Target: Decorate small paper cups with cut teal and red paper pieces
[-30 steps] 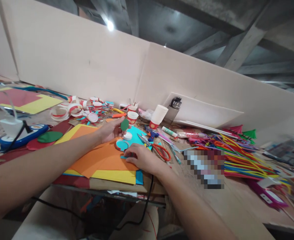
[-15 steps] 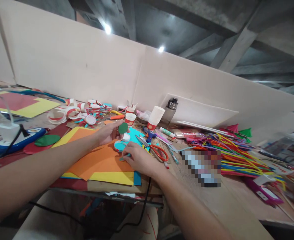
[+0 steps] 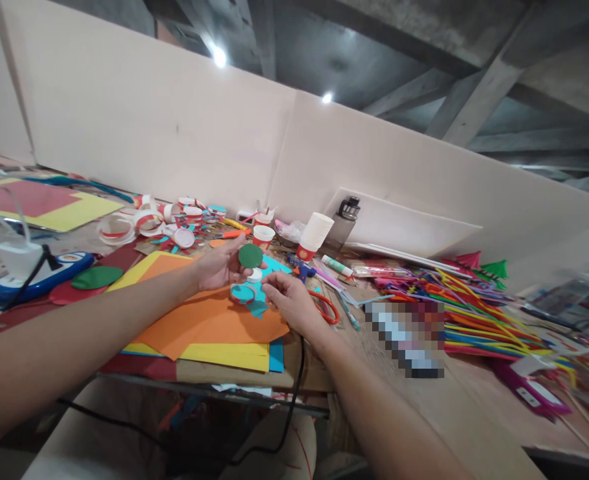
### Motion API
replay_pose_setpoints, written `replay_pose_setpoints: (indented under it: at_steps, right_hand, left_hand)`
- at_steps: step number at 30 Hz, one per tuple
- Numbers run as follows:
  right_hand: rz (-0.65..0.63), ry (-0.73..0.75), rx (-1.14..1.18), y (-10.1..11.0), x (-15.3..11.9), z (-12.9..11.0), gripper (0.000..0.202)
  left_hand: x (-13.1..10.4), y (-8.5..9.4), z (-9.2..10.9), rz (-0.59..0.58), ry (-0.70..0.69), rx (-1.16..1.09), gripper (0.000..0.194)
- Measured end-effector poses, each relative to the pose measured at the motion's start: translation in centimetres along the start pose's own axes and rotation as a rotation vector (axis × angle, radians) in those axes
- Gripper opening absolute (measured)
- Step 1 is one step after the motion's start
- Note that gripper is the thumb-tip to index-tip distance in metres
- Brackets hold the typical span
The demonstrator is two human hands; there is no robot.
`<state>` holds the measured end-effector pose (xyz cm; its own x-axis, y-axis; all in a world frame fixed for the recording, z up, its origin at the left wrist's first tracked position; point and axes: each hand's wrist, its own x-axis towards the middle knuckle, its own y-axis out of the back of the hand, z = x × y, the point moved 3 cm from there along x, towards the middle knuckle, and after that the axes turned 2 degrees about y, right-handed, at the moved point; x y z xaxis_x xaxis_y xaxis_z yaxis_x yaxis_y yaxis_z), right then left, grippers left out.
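A small green disc (image 3: 251, 256) is held in my left hand (image 3: 224, 265), with the thumb and fingers around its left edge. Just below it are a white round piece (image 3: 255, 274) and a cut cup ring with a blue inside (image 3: 243, 294). My right hand (image 3: 288, 295) is to the right of the ring, thumb and fingertips drawn together; whatever they pinch is too small to make out. Orange paper (image 3: 194, 323) lies beneath both hands on yellow paper (image 3: 229, 355). Scissors with orange handles (image 3: 325, 308) lie beyond my right hand, partly covered by it.
Stacked paper cups (image 3: 315, 233) and a dark bottle (image 3: 343, 223) stand at the back. Cut cup rings (image 3: 149, 223) lie back left, near a blue power strip (image 3: 41, 277). Colourful pipe cleaners (image 3: 484, 313) spread at right. A black cable (image 3: 294, 393) hangs over the front edge.
My right hand has moved slightly right and up, away from the ring. My left hand and the green disc have shifted slightly right. The scissors' blades are now hidden.
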<state>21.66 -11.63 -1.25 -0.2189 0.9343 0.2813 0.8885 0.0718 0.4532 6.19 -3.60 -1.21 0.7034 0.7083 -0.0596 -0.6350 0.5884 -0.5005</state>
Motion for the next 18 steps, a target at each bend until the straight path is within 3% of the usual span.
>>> replay_pose_setpoints:
  at_steps: [4, 7, 12, 18]
  right_hand:
    - [0.115, -0.007, -0.065, 0.9, 0.1, 0.0, 0.017]
    - [0.198, -0.041, -0.046, 1.8, 0.2, 0.0, 0.019]
    - [0.288, -0.099, 0.062, 2.8, 0.2, 0.2, 0.022]
    - [0.297, -0.112, 0.106, 2.6, 0.2, -0.3, 0.020]
  left_hand:
    - [-0.2, -0.3, -0.1, -0.006, -0.044, 0.032, 0.024]
    - [-0.1, -0.3, -0.4, 0.027, -0.091, 0.086, 0.025]
    - [0.3, -0.2, -0.6, -0.014, -0.170, 0.235, 0.018]
    - [-0.1, -0.5, -0.2, 0.142, -0.350, 0.552, 0.015]
